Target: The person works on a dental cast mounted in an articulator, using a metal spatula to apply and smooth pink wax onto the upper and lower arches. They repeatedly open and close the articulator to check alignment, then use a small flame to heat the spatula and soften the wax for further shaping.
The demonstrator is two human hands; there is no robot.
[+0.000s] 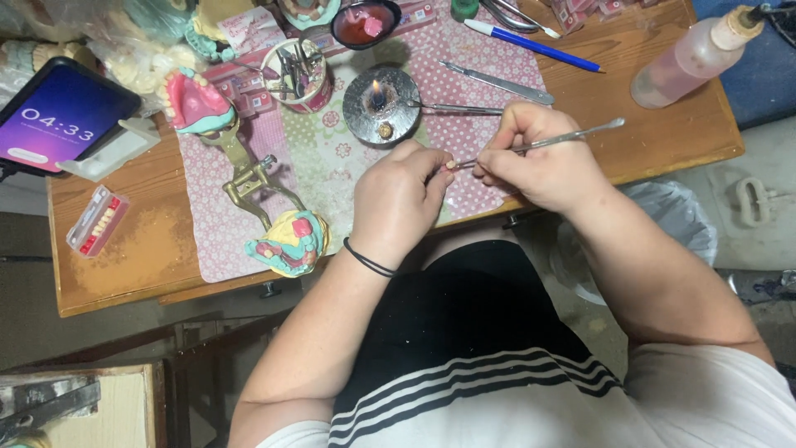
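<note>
While the small pale tooth-like piece [450,164] sits pinched at the fingertips of the left hand [396,199], which is curled closed around it just above the near desk edge, the right hand [539,158] grips a slim silver metal carving instrument [547,141] like a pen, its tip touching the piece. Judging by the layout, the work looks partway through: a brass hinged articulator [249,178] lies open on the pink dotted cloth mat [215,224], each green-based cast [290,242] showing pink wax, and whether all its teeth are set cannot be told. Beyond the hands, a round dark metal burner dish [390,108] holds a small lit flame. A round patterned cup [308,95] carries several metal tools, a dark bowl [390,12] holds pink wax, and a clear flat tray [87,231] on the wooden desk [149,265] contains a row of spare teeth. A clear plastic squeeze bottle [692,58] holds pinkish liquid.
</note>
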